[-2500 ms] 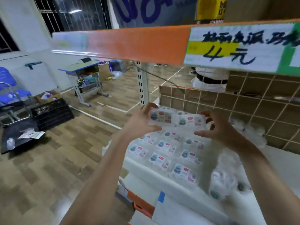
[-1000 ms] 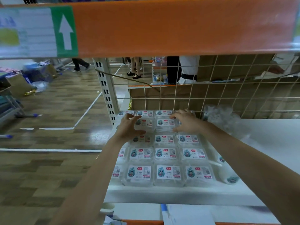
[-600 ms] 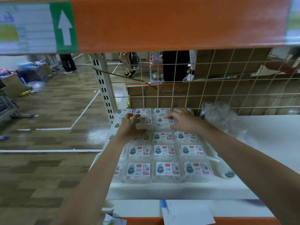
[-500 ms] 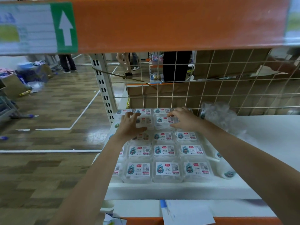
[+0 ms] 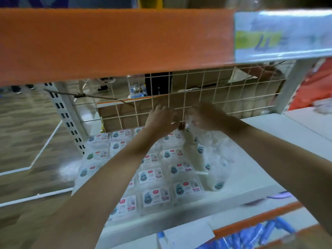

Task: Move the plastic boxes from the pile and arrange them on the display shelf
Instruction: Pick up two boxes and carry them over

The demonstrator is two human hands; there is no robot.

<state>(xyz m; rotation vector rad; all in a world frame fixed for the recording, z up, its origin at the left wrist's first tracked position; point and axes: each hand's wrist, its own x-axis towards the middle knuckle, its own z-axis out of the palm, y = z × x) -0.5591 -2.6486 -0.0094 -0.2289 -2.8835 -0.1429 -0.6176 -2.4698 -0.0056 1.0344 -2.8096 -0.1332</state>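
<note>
Clear plastic boxes with blue-and-red labels lie in tidy rows on the left part of the white display shelf. Beside them on the right, a loose pile of the same boxes leans against the back. Both my hands are raised at the top of that pile, close to the wire back. My right hand curls its fingers over a clear box at the pile's top. Just left of it, my left hand has its fingers spread and holds nothing. The frame is blurred.
A wire grid closes the shelf's back, and an orange beam with a price label hangs low overhead. A perforated white post stands at the left. Blue items fill the lower shelf. People's legs show behind the grid.
Both hands left the back row of arranged boxes and moved right and up to the top of the loose pile. The view swung to the right.
</note>
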